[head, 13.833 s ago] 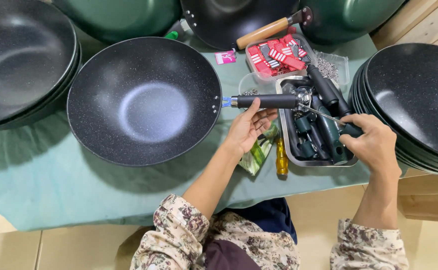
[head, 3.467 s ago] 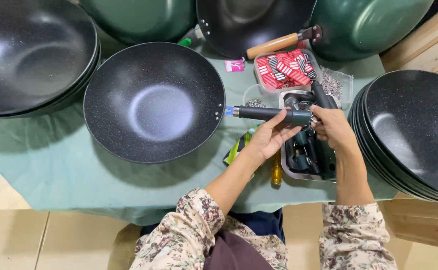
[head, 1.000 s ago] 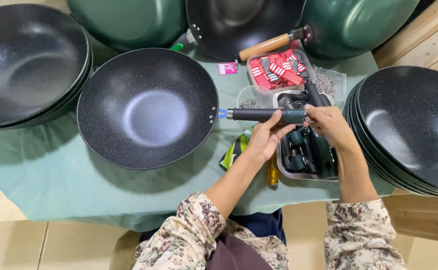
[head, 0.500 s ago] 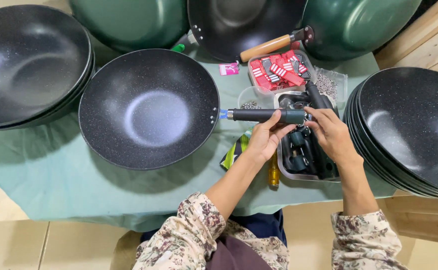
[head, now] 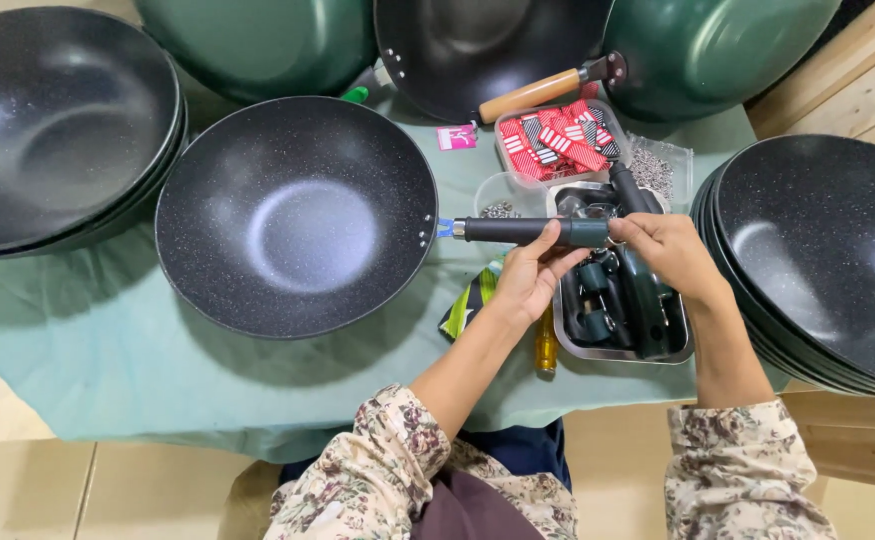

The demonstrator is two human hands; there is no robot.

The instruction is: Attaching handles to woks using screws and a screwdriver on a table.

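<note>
both hands' fingers (head: 556, 238) grip the wok's handle (head: 528, 231) above a steel tray (head: 570, 340) beside stacked woks (head: 828, 250).

The right-hand stack of pans (head: 828, 260) runs off the edge; the right hand (head: 670, 255) hides the handle's (head: 528, 231) end; tray (head: 670, 352) contents are indistinct.
</note>
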